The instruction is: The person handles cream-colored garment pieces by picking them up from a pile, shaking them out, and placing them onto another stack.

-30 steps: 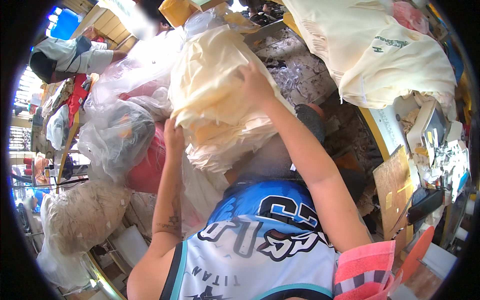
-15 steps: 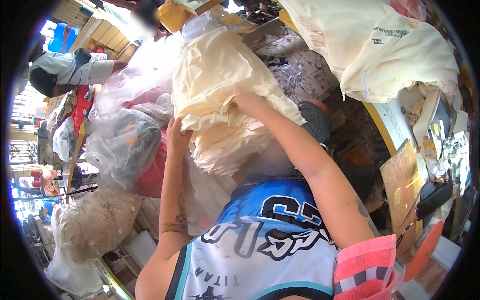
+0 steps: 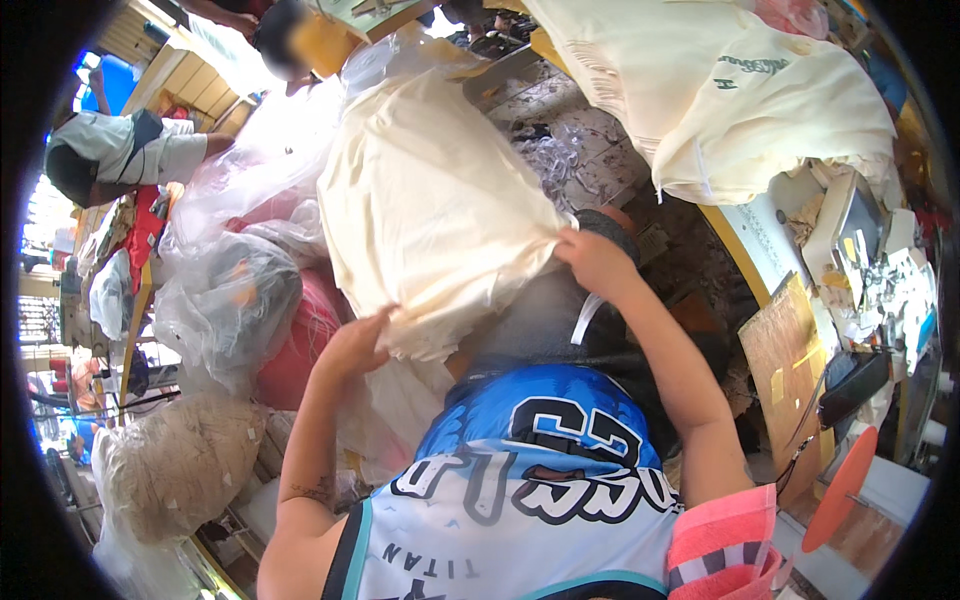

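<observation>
Both hands grip one bundle of cream cloth (image 3: 430,210). Left hand (image 3: 352,345) pinches its lower edge; right hand (image 3: 595,262) clutches its right corner, beside clear plastic bags (image 3: 225,300).

Crowded workshop, daylit. Strong glare from the upper left, past a blue barrel (image 3: 112,78) and pale wooden boards (image 3: 165,55). Down the left side, heaped clear plastic bags (image 3: 225,300) of scraps, one red bundle (image 3: 300,345) among them, and a netted tan sack (image 3: 180,465) low at the left. At the upper left, another person (image 3: 130,150) in a white top, bent over. Along the right, a yellow-edged bench (image 3: 745,255), cream cloth (image 3: 720,90) piled on its far end, a sewing machine (image 3: 850,225) near its right edge. Below that, a brown board (image 3: 785,365) and an orange disc (image 3: 838,490) at the lower right corner. Floor in the middle dark, littered with pale offcuts (image 3: 560,160).
</observation>
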Demonstrator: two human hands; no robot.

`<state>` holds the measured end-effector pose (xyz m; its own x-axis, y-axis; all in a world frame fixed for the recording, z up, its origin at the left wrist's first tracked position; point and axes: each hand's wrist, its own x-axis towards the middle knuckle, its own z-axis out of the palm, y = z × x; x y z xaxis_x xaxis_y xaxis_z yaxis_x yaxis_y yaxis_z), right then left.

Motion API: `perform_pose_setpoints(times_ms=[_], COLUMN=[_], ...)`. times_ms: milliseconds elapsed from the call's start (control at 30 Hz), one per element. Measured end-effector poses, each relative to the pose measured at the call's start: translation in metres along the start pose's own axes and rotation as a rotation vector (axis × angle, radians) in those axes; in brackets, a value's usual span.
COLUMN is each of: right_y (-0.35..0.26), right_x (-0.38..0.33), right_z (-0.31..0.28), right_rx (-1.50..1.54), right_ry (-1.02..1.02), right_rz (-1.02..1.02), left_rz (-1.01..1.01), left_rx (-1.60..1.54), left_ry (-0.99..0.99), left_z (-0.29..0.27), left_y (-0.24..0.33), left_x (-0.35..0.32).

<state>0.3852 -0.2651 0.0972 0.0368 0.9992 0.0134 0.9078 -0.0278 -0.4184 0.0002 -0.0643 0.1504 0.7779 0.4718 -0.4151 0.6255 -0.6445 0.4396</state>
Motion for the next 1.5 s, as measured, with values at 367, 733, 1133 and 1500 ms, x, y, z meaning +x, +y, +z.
perform_pose_setpoints(times_ms=[367, 733, 1133, 1500], right_y=[-0.033, 0.0, -0.023, -0.073], right_x=[-0.071, -0.137, -0.134, -0.139], right_z=[0.0, 0.006, -0.003, -0.066], right_rx=[0.176, 0.295, 0.343, 0.45], right_ry=[0.522, 0.671, 0.877, 1.175], right_rz=[0.238, 0.649, 0.57, 0.463], left_rz=[0.264, 0.955, 1.199, 0.679], left_rx=[0.392, -0.016, 0.09, -0.618], left_ry=[0.469, 0.849, 1.0, 0.761], left_z=[0.112, -0.007, -0.034, -0.062], left_y=[0.127, 0.305, 0.381, 0.309], left_x=[0.161, 0.175, 0.209, 0.155])
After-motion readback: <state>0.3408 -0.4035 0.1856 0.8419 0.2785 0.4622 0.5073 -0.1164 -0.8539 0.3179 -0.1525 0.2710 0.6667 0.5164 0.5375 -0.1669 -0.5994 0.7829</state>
